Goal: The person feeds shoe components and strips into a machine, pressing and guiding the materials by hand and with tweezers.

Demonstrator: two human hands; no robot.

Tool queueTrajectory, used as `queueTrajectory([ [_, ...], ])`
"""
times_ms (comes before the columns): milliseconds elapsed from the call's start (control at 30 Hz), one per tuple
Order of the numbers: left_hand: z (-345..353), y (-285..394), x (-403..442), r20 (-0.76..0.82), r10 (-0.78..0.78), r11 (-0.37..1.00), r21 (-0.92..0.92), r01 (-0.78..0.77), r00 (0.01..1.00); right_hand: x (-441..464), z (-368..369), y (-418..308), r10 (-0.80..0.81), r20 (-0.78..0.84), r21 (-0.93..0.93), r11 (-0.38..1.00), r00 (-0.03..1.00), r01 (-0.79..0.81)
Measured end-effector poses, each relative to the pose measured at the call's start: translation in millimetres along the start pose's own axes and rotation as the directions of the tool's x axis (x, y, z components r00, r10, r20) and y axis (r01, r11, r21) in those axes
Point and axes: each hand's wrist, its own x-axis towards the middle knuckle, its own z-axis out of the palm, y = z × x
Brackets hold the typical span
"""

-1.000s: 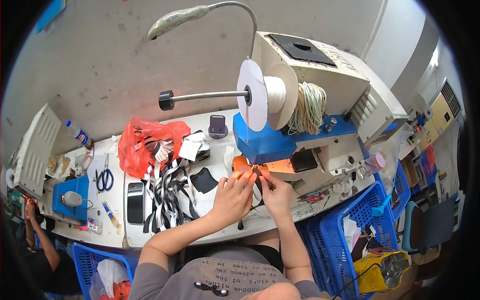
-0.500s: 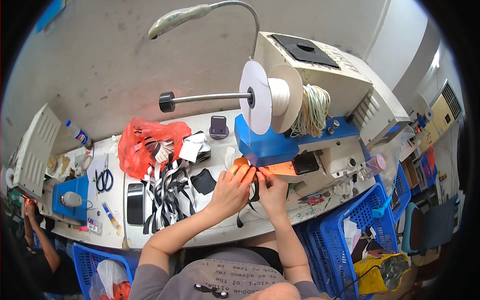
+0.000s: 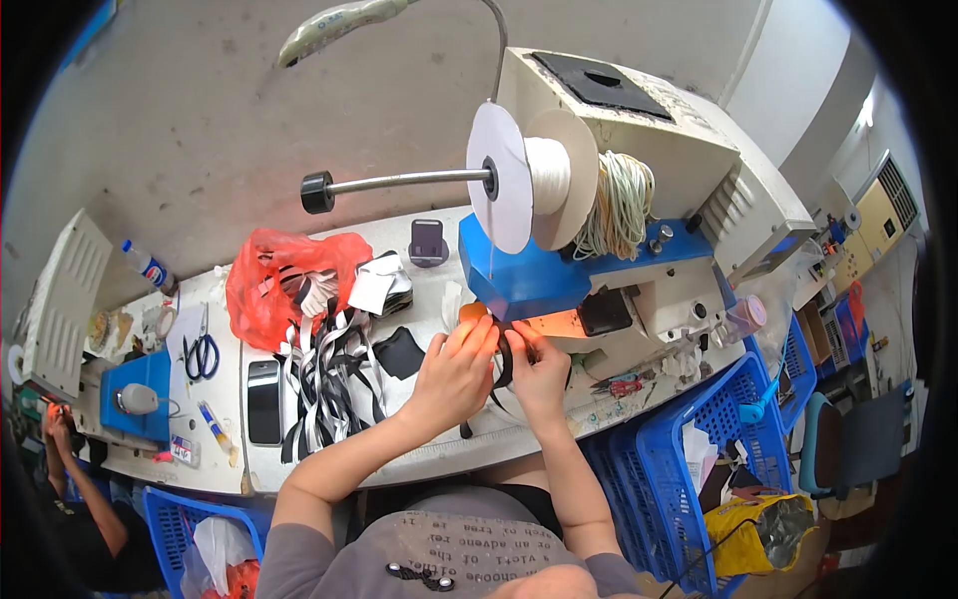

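Observation:
A narrow black strap (image 3: 504, 364) curves between my two hands, just below the blue head (image 3: 524, 272) of a bench machine. My left hand (image 3: 455, 374) has its fingers bent together at the strap's left side, under an orange light; its fingertips are partly hidden by the machine head. Pinched against the strap's right side, my right hand (image 3: 540, 374) touches it with thumb and forefinger. A loose pile of black, white and grey straps (image 3: 327, 384) lies left of my left hand, beside a black fabric piece (image 3: 399, 352).
White cord fills a spool (image 3: 547, 177) above the machine. A red plastic bag (image 3: 254, 295), a phone (image 3: 264, 401) and blue-handled scissors (image 3: 203, 356) lie leftward. Blue baskets (image 3: 639, 494) stand at right. Another person's hand (image 3: 58, 417) is at far left.
The camera view has shifted slightly. The strap now bows in a rounder loop between my hands, and its lower end has drawn up. Both hands stay at the machine.

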Motion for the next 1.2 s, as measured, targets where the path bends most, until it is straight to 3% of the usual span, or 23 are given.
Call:
queueTrajectory([
  [100, -4, -1, 3, -0.003, 0.008, 1.000, -0.023, -0.008, 1.000, -2, 0, 1, -0.015, -0.001, 0.074, 0.997, 1.000, 0.015],
  [200, -6, -3, 5, -0.011, 0.012, 0.999, -0.050, -0.013, 1.000, -3, 2, 8, 0.097, 0.043, 0.172, 0.980, 0.994, -0.103],
  [733, -10, -7, 12, 0.020, 0.026, 0.994, -0.110, -0.023, 0.999, -3, -1, 17, 0.101, 0.121, 0.054, 0.993, 0.988, -0.108],
  [1200, -8, -5, 13, 0.040, 0.012, 0.994, -0.112, -0.007, 0.999, -2, -6, 13, 0.053, 0.123, 0.076, 0.995, 0.991, -0.063],
])
